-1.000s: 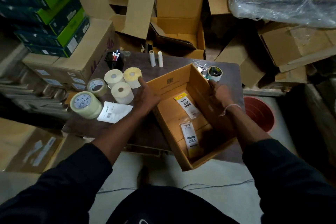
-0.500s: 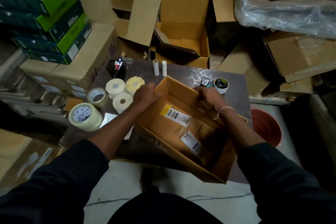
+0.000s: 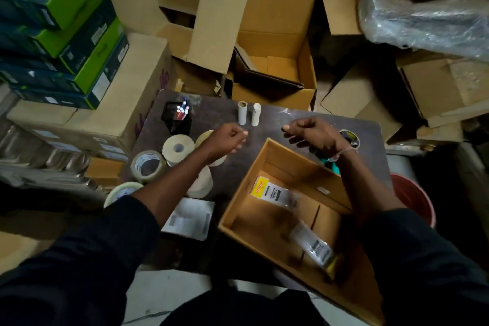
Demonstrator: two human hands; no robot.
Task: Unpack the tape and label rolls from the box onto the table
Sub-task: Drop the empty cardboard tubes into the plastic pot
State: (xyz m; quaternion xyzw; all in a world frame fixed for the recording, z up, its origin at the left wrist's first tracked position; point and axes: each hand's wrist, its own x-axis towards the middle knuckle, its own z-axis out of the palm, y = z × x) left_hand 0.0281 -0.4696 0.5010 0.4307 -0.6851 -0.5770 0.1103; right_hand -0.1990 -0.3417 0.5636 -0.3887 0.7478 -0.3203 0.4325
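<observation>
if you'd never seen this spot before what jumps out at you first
Two bare forearms reach over a small dark table, the left hand and right hand loosely curled above it, holding nothing visible. Below the right arm an open cardboard box hangs over the near edge, with only flat bagged labels inside. At left stand label rolls and tape rolls, and heaped cartons fill the background.
</observation>
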